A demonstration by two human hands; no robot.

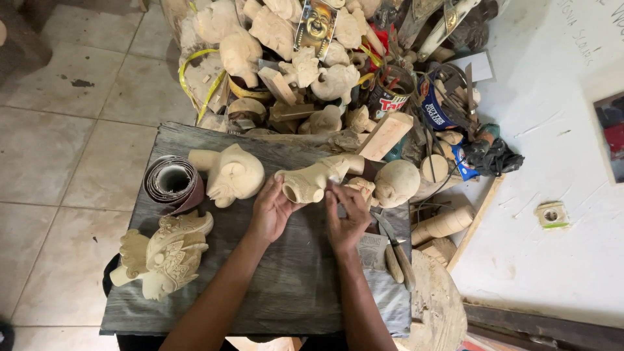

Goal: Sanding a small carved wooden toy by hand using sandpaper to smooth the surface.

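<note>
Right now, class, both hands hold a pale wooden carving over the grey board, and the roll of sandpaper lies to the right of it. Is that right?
Not quite. The head view shows the roll of sandpaper to the left of the pale wooden carving, not the right. The left hand and right hand do hold the carving over the grey board.

Bare forearms, no sleeves, unadorned hands

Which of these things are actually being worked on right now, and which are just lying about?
In hand:
pale wooden carving
left hand
right hand

Lying about:
sandpaper roll
round-headed carving
ornate carving
bald head carving
knives
carving pile
</note>
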